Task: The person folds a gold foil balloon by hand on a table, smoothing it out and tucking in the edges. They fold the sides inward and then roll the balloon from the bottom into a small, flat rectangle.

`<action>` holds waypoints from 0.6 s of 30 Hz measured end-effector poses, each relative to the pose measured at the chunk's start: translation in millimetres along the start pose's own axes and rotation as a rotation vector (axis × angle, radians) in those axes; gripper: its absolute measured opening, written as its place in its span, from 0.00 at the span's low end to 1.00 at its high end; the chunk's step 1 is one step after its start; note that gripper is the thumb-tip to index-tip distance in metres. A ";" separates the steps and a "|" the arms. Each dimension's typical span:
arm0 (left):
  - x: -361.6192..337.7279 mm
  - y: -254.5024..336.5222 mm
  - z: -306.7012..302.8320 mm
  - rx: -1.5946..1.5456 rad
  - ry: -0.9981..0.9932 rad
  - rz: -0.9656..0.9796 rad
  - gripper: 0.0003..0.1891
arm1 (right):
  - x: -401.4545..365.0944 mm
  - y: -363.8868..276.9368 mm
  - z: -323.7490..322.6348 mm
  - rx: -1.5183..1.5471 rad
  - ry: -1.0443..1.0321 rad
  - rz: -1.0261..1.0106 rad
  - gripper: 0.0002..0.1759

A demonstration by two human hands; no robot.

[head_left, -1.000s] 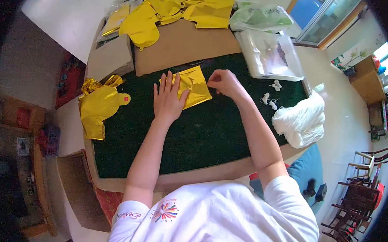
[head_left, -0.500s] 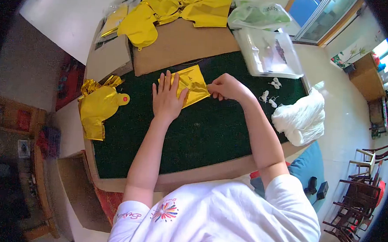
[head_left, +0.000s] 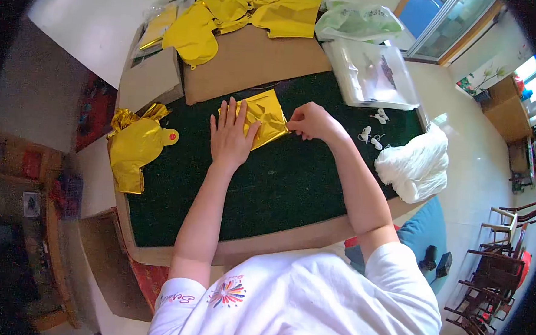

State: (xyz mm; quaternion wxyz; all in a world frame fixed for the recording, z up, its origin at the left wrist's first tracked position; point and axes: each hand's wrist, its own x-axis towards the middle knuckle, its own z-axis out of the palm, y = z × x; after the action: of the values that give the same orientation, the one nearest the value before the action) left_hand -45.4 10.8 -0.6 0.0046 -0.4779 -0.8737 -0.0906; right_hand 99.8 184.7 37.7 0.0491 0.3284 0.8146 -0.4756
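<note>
The folded gold foil piece lies flat on the dark green surface, a little above the middle of the frame. It looks very light, thin and crinkly, soft rather than stiff. It is probably slick and quick to crease or slide, so it is best held by an edge or corner while a flat palm pins it down. The left grip rests on the foil's lower left part, its fingers spread apart and pressing flat, closed on nothing. The right grip is at the foil's right edge, its fingertips drawn together and apparently pinching that rim. A second gold foil shape lies well apart at centre left.
</note>
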 end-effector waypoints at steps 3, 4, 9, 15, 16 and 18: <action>0.6 3.4 -4.2 0.043 -0.024 -0.018 0.35 | -1.1 -4.8 8.3 -0.171 0.099 -0.028 0.11; 0.3 3.6 -4.9 0.034 -0.025 -0.021 0.35 | -1.5 -5.2 10.7 -0.288 0.167 -0.059 0.10; 0.4 2.8 -3.6 0.036 -0.018 -0.018 0.35 | -5.5 4.1 -6.3 -0.080 0.051 -0.099 0.08; -0.5 -0.6 -0.7 0.036 0.025 0.011 0.36 | -29.1 23.1 -19.5 -0.317 0.108 -0.738 0.21; 0.2 -0.4 -0.2 0.027 0.024 0.009 0.36 | -37.7 22.5 -20.9 -0.491 0.118 -0.767 0.27; -0.3 1.2 0.1 0.014 0.023 0.004 0.36 | -45.5 25.6 -21.4 -0.715 0.126 -0.804 0.37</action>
State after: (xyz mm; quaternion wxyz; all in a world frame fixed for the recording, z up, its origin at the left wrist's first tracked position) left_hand -44.3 11.2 -0.5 0.0183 -0.4785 -0.8733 -0.0900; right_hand 155.1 188.3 48.1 -0.0770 -0.0187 0.9884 -0.1294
